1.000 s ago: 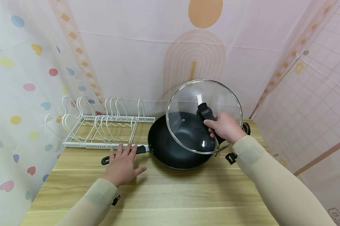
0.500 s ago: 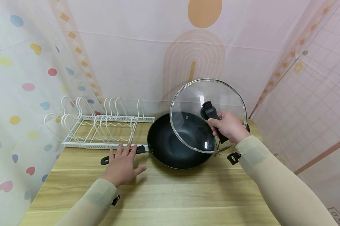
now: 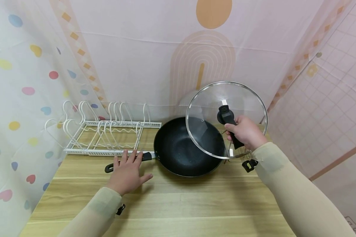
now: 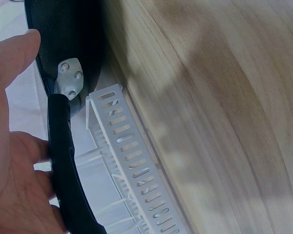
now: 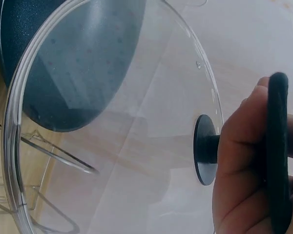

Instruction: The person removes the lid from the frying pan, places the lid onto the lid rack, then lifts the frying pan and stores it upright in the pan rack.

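Note:
My right hand (image 3: 249,132) grips the long black handle (image 3: 231,126) of a round glass lid (image 3: 205,98) with a steel rim. The lid is held up and tilted, overlapping the right part of a black wok (image 3: 180,149) in the head view. In the right wrist view, the lid's rim (image 5: 12,141) crosses in front of the wok (image 5: 73,63). My left hand (image 3: 126,176) lies with fingers spread over the wok's handle (image 3: 146,156). Its fingers pass across that handle (image 4: 61,146) in the left wrist view; how firmly they touch it cannot be told.
A white dish rack (image 3: 98,152) with upright loops stands at the back left, beside the wok handle. Metal wires (image 5: 58,153) of another rack show under and behind the lid on the right. Patterned curtains (image 3: 136,65) hang around the wooden table (image 3: 178,207).
The right hand has moved the lid to the right, uncovering more of the wok. The left hand and the wok have stayed in place.

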The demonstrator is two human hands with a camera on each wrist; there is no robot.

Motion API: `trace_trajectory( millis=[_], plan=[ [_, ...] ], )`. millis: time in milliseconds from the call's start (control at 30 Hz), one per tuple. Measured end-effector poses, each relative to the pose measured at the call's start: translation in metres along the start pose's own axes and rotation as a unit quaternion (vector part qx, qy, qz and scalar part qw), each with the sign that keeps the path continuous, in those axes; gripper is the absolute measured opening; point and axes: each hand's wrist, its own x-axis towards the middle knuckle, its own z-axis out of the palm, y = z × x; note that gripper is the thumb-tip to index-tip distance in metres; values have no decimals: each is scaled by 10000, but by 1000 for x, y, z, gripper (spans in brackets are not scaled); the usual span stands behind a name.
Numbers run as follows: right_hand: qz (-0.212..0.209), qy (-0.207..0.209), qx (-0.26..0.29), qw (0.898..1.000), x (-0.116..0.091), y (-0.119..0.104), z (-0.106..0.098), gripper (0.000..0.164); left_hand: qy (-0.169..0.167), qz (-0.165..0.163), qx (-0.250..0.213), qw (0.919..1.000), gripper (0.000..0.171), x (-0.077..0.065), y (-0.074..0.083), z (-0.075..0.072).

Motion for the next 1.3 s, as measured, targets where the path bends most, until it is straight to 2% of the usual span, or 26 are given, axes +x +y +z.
trace_trajectory(
  millis=[167, 500, 867, 1300],
  plan=[
    [79, -45, 345, 9994, -2, 1, -5, 18, -19, 4, -34, 10000, 104, 0, 1, -1],
    [150, -51, 656, 9977, -4, 5, -16, 16, 23, 41, -64, 10000, 105, 1, 1, 0],
    [80, 122, 614, 9980, -7, 10, -26, 12, 40, 73, -168, 9998, 104, 3, 4, -2],
    [177, 311, 350, 9987, -10, 15, -36, 17, -65, 66, -165, 9998, 104, 4, 4, -3]
  ],
)
